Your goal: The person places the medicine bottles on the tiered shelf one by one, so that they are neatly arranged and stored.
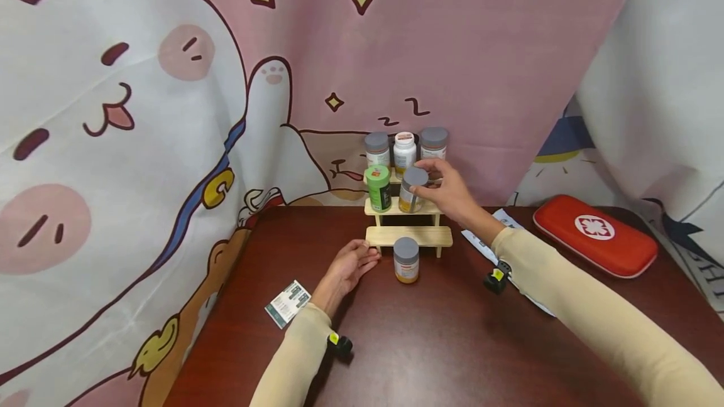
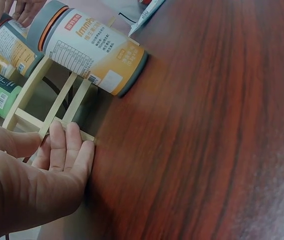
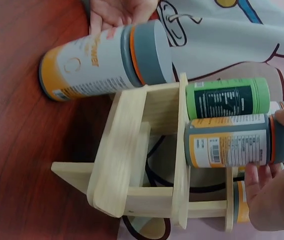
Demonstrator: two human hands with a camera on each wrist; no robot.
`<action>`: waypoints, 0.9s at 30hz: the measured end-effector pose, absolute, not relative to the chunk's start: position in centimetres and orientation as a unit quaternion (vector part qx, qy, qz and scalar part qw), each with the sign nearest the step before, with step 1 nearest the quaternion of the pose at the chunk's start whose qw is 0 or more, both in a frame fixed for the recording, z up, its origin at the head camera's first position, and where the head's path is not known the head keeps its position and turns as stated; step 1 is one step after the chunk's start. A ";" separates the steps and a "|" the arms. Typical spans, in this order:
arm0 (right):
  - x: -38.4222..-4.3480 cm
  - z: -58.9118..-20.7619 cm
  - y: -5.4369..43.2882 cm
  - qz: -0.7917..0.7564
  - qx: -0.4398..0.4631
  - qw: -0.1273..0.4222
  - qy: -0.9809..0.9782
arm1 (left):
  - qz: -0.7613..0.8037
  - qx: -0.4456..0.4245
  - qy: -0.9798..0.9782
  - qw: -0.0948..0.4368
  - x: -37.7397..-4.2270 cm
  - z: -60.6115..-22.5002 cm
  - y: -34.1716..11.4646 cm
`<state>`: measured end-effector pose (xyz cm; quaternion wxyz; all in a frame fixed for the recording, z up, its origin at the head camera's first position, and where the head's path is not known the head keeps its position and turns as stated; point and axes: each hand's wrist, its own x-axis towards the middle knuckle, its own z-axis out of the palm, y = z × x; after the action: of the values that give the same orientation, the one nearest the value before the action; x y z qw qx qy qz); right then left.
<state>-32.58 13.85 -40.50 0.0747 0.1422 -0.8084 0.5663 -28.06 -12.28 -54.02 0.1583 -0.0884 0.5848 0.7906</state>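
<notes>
My right hand (image 1: 451,192) grips the grey lid of a supplement bottle (image 3: 229,142) with a white and orange label, upright on the middle step of a wooden tiered stand (image 1: 410,236). A green bottle (image 1: 378,188) stands close beside it on that step. Down at the stand's left end, my left hand (image 2: 46,165) pinches the wooden frame between thumb and fingers. Another grey-lidded bottle (image 2: 94,50) stands on the table in front of the lowest step. Along the top step are a white bottle (image 1: 404,154) and two grey-lidded bottles, one (image 1: 377,149) left, one (image 1: 433,142) right.
A printed card (image 1: 288,303) lies on the table left of my left forearm. To the right are a red zip case (image 1: 595,235) and a white packet (image 1: 481,247) partly under my right forearm. A patterned curtain (image 1: 481,68) hangs behind the table (image 1: 452,344).
</notes>
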 end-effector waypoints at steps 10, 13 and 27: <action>-33.8 -41.6 13.2 0.545 0.159 0.099 -0.817 | 0.790 -0.088 0.585 0.160 -28.0 -54.0 -12.4; -34.1 -42.0 13.3 0.547 0.155 0.104 -0.816 | 0.788 -0.090 0.586 0.163 -28.0 -54.0 -12.4; -33.9 -42.7 12.9 0.563 0.162 0.125 -0.801 | 0.788 -0.086 0.589 0.159 -28.0 -54.1 -12.4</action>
<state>-33.91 12.90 -42.72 0.1245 0.1616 -0.8007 0.5632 -28.04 -12.43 -54.05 0.1587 -0.0857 0.5892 0.7876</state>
